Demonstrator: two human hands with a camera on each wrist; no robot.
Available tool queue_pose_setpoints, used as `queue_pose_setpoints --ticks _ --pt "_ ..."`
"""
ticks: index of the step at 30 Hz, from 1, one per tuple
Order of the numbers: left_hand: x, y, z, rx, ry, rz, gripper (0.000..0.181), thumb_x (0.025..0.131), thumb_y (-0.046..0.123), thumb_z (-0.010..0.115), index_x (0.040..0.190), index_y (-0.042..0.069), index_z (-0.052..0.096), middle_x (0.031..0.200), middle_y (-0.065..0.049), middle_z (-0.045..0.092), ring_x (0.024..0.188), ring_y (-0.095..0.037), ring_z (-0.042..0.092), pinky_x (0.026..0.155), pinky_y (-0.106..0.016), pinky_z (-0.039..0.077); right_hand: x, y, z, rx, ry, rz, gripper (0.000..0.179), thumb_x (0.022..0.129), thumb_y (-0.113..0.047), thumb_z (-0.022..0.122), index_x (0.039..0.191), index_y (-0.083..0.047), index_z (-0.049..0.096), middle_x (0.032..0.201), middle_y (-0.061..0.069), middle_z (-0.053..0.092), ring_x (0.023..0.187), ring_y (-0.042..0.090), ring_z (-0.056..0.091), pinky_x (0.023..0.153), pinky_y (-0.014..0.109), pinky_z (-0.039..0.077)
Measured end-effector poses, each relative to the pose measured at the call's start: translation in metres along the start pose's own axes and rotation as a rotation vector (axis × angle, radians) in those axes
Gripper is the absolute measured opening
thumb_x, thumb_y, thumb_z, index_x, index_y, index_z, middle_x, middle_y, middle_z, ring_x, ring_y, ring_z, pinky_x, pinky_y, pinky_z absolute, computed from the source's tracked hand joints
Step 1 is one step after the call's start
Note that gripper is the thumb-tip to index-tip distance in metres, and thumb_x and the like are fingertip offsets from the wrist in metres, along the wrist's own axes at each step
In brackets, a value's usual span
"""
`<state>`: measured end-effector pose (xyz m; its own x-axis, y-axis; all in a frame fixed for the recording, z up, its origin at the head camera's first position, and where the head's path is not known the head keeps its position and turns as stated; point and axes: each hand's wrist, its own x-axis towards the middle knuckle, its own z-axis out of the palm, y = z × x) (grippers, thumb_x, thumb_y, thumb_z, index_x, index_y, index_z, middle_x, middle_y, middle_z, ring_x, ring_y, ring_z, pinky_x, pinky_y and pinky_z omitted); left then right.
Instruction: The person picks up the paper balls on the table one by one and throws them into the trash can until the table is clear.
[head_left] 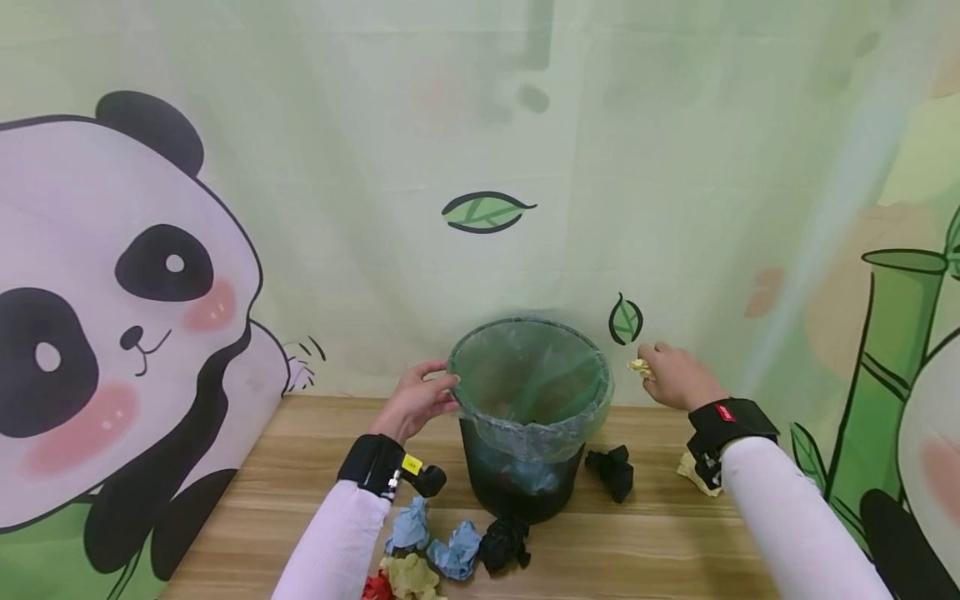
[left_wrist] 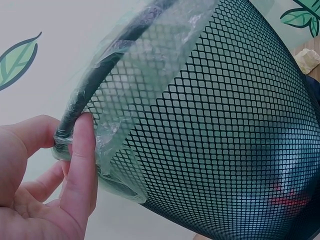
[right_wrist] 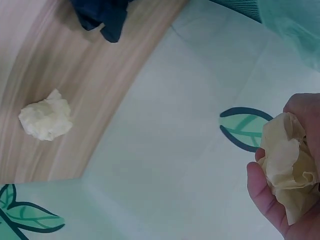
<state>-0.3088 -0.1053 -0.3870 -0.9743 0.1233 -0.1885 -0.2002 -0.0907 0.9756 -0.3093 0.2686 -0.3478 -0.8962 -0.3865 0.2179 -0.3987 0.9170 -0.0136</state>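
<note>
A black mesh wastebasket with a clear plastic liner folded over its rim stands upright on the table. My left hand pinches the rim and liner at the left side; in the left wrist view the thumb and fingers are on either side of the edge. To the right of the basket, my right hand is raised and holds a crumpled yellow paper ball. Through the mesh, something light blue and something red show inside the basket.
Black crumpled paper lies right of the basket, with a yellow ball below my right wrist. Before the basket lie blue balls, a black one, a yellow one and a red one. A panda-printed backdrop stands behind.
</note>
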Motion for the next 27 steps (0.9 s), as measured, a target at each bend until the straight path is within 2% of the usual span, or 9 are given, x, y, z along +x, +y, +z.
queue_pose_setpoints --ticks 14,27 --pt "0.000 0.000 0.000 0.012 -0.003 -0.006 0.039 0.083 0.014 0.058 0.119 0.012 0.044 0.090 -0.014 0.058 0.071 -0.019 0.059 0.070 -0.031 0.051 0.016 -0.018 -0.027 -0.004 0.036 -0.048 0.018 0.078 -0.011 0.058 0.093 -0.005 0.051 0.078 0.008 0.050 0.063 0.020 0.047 0.054 0.033 0.040" --pt "0.000 0.001 0.000 0.011 0.009 -0.009 0.039 0.082 0.014 0.058 0.119 0.012 0.044 0.091 -0.014 0.058 0.071 -0.019 0.060 0.069 -0.031 0.051 0.032 -0.040 -0.040 -0.010 0.079 -0.149 0.020 0.079 -0.014 0.058 0.097 -0.008 0.051 0.081 0.006 0.051 0.065 0.018 0.049 0.056 0.032 0.042"
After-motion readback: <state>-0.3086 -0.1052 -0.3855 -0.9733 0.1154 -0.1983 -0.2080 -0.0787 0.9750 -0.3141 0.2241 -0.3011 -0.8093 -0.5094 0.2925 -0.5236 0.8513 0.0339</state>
